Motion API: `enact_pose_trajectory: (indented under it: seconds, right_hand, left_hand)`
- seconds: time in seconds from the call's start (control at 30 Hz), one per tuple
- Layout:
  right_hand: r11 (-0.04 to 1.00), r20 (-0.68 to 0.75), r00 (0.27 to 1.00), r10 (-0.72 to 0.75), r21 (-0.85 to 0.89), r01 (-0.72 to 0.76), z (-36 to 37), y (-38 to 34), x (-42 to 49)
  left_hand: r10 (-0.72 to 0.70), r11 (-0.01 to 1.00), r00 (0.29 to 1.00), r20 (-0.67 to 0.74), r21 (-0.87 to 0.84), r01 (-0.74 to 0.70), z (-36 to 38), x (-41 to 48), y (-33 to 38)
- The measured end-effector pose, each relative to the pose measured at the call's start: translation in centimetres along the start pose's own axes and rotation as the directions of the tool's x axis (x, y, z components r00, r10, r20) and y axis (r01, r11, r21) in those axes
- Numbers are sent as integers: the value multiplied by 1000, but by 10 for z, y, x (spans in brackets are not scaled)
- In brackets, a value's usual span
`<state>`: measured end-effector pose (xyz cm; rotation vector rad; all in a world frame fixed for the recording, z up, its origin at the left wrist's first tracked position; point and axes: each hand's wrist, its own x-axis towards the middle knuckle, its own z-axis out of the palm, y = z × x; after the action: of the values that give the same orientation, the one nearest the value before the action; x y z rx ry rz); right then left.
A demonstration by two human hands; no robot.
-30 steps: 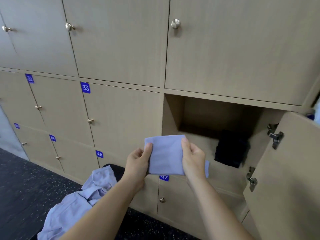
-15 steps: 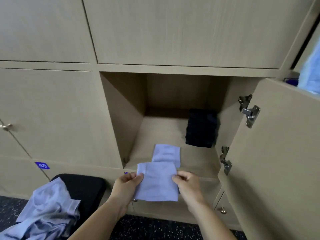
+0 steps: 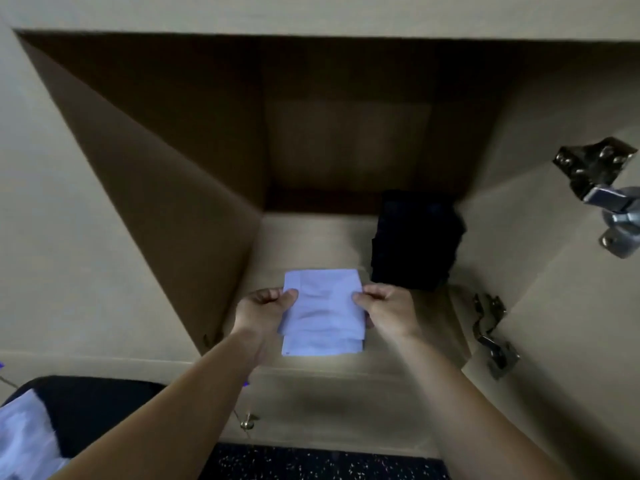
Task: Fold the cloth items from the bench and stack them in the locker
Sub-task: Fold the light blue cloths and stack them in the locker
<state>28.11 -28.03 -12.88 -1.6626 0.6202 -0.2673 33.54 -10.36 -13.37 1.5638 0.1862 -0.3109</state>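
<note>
A folded light lilac cloth (image 3: 323, 306) is held inside the open locker (image 3: 311, 244), just over the front part of its floor. My left hand (image 3: 265, 306) pinches its left edge and my right hand (image 3: 388, 308) pinches its right edge. Beneath it lies another folded lilac cloth (image 3: 322, 348), its near edge showing. A folded black cloth pile (image 3: 415, 240) sits at the back right of the locker floor. Unfolded lilac cloth (image 3: 24, 441) lies on the black bench (image 3: 97, 407) at the bottom left.
The locker door (image 3: 588, 323) stands open on the right, with two metal hinges (image 3: 602, 181) on its inner side. A shut locker with a small brass knob (image 3: 246, 423) is below. Dark speckled floor (image 3: 311, 464) runs along the bottom.
I have come closer to the locker. Both hands have carried the folded lilac cloth forward from the locker's front edge to over the lilac cloth lying inside.
</note>
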Motion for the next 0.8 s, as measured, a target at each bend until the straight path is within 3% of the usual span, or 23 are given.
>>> enact_pose_trajectory:
  seconds: [0.33,0.47,0.53,0.6,0.7,0.73,0.8]
  right_hand:
    - [1000,0,1000,6,28,-6,4,44,7]
    - [951,-61,974,-220,-235,200,-2,50,3]
    - [837,5,906,-423,-380,393,-6,47,0]
    - [728,159,858,-489,-467,502,-6,49,1]
    - [725,278,872,-403,-484,489,-3,54,2]
    - [738,290,878,-382,-476,478,-1,56,4]
    - [758,291,880,-374,-451,471,3,60,8]
  left_hand:
    - [31,997,999,15,64,-32,2,11,-31]
    - [178,958,984,-24,233,-168,3,11,-33]
    - [353,848,935,25,415,-331,-1,10,-36]
    - [547,604,811,208,573,-554,-4,5,-37]
    - [556,297,675,485,643,-706,-7,3,-46]
    - [535,224,664,523,669,-708,-8,4,-50]
    - [484,175,681,549,702,-690,-13,9,-57]
